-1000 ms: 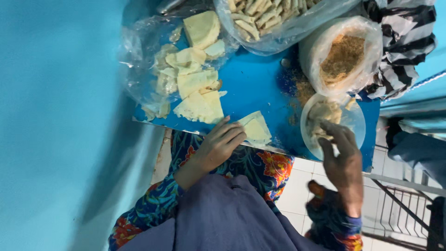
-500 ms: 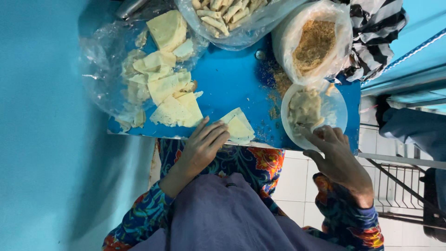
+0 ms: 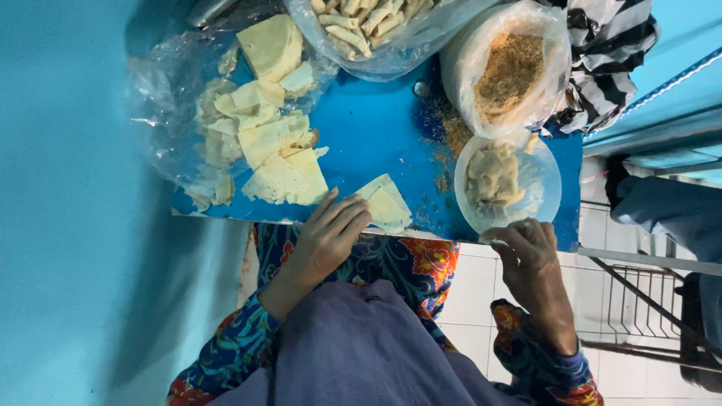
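Head view: left hand [image 3: 331,237] lies flat, fingers spread, touching a pale wrapper sheet [image 3: 387,203] on the blue table [image 3: 368,128]. Right hand [image 3: 530,252] curls at the bowl [image 3: 545,188] rim; whether it pinches anything is unclear.

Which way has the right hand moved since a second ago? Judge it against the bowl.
Yes. The right hand has drawn back toward the person: its fingers were over the filling in the clear bowl, and now they curl at its near rim.
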`<state>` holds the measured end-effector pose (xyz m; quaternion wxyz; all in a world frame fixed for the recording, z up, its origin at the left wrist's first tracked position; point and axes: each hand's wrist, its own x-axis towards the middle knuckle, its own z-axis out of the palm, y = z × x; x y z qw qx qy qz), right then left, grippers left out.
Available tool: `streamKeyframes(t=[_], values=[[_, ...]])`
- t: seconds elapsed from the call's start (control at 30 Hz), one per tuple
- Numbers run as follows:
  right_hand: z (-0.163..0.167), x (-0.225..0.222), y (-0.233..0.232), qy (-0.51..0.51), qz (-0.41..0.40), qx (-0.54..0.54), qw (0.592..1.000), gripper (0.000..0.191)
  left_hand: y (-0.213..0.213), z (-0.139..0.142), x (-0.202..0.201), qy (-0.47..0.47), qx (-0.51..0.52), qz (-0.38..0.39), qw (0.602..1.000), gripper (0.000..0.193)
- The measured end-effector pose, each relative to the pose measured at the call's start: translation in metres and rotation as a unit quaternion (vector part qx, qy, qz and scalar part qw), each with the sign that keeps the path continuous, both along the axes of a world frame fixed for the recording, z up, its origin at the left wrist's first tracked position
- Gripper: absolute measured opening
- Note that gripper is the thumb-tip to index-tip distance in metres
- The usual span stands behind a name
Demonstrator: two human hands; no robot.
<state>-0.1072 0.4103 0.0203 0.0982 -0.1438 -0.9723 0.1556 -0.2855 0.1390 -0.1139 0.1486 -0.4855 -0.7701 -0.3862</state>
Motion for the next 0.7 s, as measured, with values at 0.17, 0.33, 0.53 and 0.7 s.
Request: streamKeyframes(t=[0.17, 0.33, 0.53, 0.7], values=[[0.004, -0.009, -0.019, 0.045, 0.018, -0.042, 0.998, 0.030, -0.006, -0.002, 0.001, 0.008, 0.002, 0.004, 1.000, 0.023], [-0.006, -0.047, -0.061, 0.056, 0.103, 0.006, 0.993, 0.042, -0.014, -0.002, 0.005, 0.005, 0.015, 0.009, 1.000, 0.022], [-0.026, -0.091, -0.095, 0.001, 0.221, 0.183, 0.958, 0.062, -0.027, -0.005, 0.004, 0.004, 0.011, 0.007, 1.000, 0.021], [-0.031, -0.105, -0.106, -0.005, 0.256, 0.349, 0.902, 0.061, -0.033, -0.004, 0.002, 0.005, 0.017, 0.010, 1.000, 0.020]])
